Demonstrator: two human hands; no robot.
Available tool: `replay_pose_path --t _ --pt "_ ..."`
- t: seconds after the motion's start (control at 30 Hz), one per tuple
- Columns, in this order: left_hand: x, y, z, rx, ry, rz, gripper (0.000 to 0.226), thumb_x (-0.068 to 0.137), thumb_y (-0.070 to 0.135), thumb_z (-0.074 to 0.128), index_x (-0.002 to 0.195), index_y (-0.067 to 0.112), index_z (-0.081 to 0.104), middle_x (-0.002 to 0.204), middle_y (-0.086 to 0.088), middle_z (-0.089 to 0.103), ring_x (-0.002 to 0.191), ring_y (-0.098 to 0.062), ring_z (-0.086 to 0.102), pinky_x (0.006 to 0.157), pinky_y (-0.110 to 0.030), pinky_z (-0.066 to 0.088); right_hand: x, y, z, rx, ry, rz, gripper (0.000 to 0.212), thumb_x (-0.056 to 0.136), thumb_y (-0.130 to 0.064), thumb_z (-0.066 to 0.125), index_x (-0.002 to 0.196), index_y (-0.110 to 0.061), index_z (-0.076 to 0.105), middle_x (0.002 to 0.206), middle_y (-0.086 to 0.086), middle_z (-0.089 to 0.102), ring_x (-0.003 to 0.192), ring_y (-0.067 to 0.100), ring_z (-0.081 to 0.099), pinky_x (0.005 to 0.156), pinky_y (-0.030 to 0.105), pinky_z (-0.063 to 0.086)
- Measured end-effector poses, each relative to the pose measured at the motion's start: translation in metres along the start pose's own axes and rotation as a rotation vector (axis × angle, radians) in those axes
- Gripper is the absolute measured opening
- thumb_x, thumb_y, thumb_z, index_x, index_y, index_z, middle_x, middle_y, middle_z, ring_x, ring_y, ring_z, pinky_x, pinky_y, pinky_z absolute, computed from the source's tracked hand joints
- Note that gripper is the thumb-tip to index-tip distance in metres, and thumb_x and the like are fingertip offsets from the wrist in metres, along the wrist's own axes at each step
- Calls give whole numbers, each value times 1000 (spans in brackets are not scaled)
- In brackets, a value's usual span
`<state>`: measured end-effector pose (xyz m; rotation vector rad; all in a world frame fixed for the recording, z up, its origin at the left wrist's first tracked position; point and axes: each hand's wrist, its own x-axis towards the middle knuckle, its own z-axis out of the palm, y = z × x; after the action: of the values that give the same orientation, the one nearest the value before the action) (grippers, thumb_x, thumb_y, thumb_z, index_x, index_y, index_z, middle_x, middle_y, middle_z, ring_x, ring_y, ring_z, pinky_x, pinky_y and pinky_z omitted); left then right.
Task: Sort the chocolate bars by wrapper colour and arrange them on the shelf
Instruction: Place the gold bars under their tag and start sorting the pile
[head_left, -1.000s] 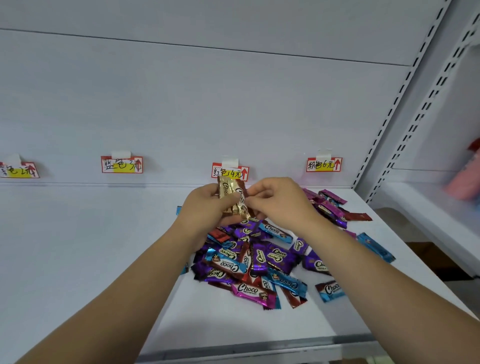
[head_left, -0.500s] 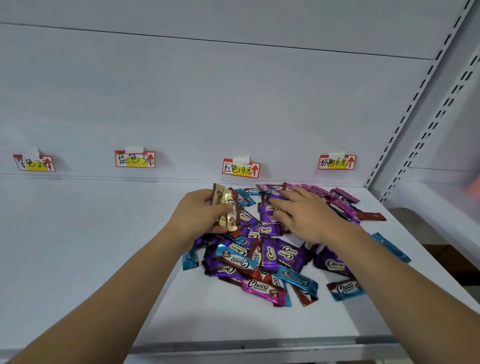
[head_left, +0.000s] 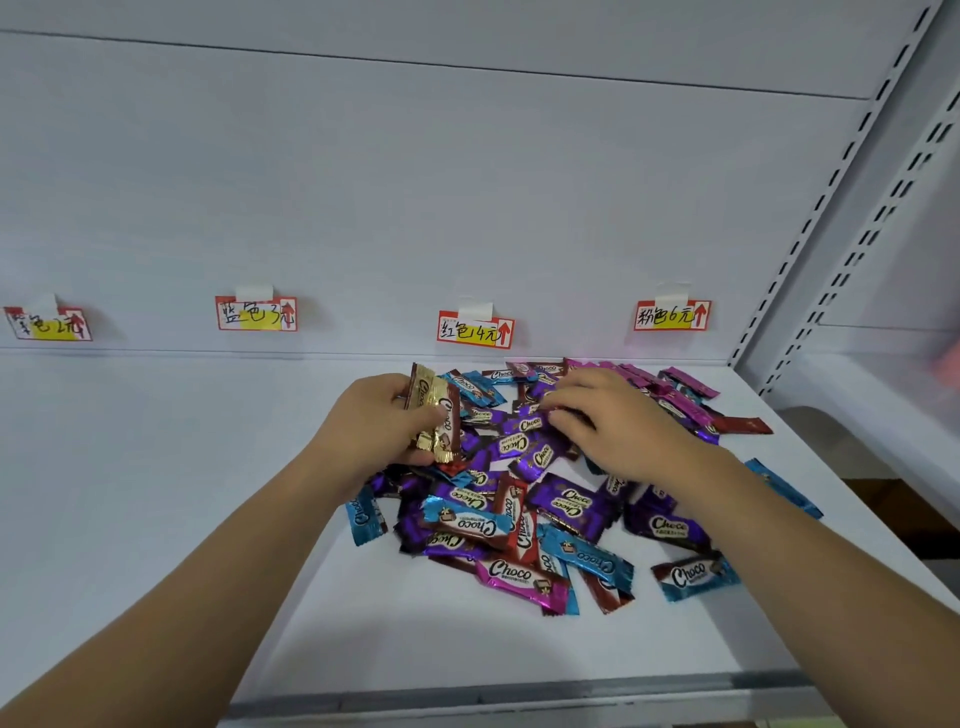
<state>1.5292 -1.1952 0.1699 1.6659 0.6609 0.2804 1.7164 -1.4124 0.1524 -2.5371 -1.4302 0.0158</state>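
Your left hand grips a bunch of gold-wrapped bars, upright, over the left edge of the mixed pile on the white shelf. Your right hand, fingers curled, pinches a purple bar in the pile's far part.

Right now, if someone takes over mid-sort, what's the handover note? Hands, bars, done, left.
Left hand: grips a small bunch of gold bars, held upright above the pile's left edge.
Right hand: palm down on the pile, fingertips curled at a purple bar; whether it has it pinched cannot be told.
Bars: mixed pile of purple, blue, red and pink wrappers on the shelf, below the red tag and pink tag. Some pink bars lie under the pink tag.
Done: gold partly gathered.
Left: place gold, then sort everything else under its tag.
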Motion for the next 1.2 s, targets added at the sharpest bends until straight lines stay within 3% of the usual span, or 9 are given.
replay_pose_path --t 0.07,0.13,0.33,0.53,0.63,0.77,0.93,1.07,1.2 --pt "2 0 2 3 2 9 17 93 16 77 108 14 69 101 -5 78 80 -19 79 64 -31 65 -6 0 -7 -48 -39 -37 24 103 -35 60 122 -32 74 111 -10 62 111 15 53 95 39 48" --pt "2 0 6 -7 0 25 16 94 16 77 108 13 69 100 -5 79 79 -19 79 65 -31 65 -11 -6 -13 -41 -121 -40 25 100 -40 65 121 -33 75 101 -12 61 103 14 56 88 39 51" --pt "2 3 15 -5 -33 67 16 94 14 76 109 13 70 97 -5 80 78 -22 79 76 -40 66 -7 -24 -26 -11 -260 41 49 89 -57 72 126 -25 69 107 -6 67 99 18 63 87 40 54" --pt "-7 7 15 -68 -21 56 19 94 13 76 112 12 70 102 -5 78 80 -20 79 64 -30 64 7 -39 -25 -10 -310 180 28 92 -39 73 113 -21 78 109 -4 75 99 16 68 91 39 58" --pt "-13 5 13 -131 -19 16 21 94 13 76 114 11 71 102 -7 78 81 -21 79 62 -29 63 17 -43 -26 1 -327 222 12 84 -31 80 90 -21 78 87 -10 72 83 14 67 74 34 57" --pt "-21 3 9 -193 -15 -26 18 94 11 76 111 10 70 103 -9 79 83 -24 79 62 -30 63 10 -45 -31 0 -211 252 18 87 -23 80 82 -32 66 89 -11 68 84 13 64 71 29 49" --pt "-36 1 -7 -210 41 -22 21 92 12 78 111 6 70 91 -8 80 80 -22 79 58 -28 61 -8 -54 -49 7 58 290 20 97 -23 67 117 -27 71 106 0 73 91 21 66 81 39 58" --pt "-56 -3 -29 -279 89 -20 17 92 8 77 107 4 70 89 -11 80 78 -23 79 57 -26 61 -14 -100 -50 215 123 193 10 99 -25 64 101 -31 73 91 -12 69 80 3 61 66 19 43" --pt "-78 -16 -65 -319 150 -27 18 92 7 77 108 2 70 94 -14 80 82 -24 79 66 -32 64 -7 -165 -30 362 146 119 8 97 -30 67 96 -32 74 86 -18 67 81 4 63 66 12 40"
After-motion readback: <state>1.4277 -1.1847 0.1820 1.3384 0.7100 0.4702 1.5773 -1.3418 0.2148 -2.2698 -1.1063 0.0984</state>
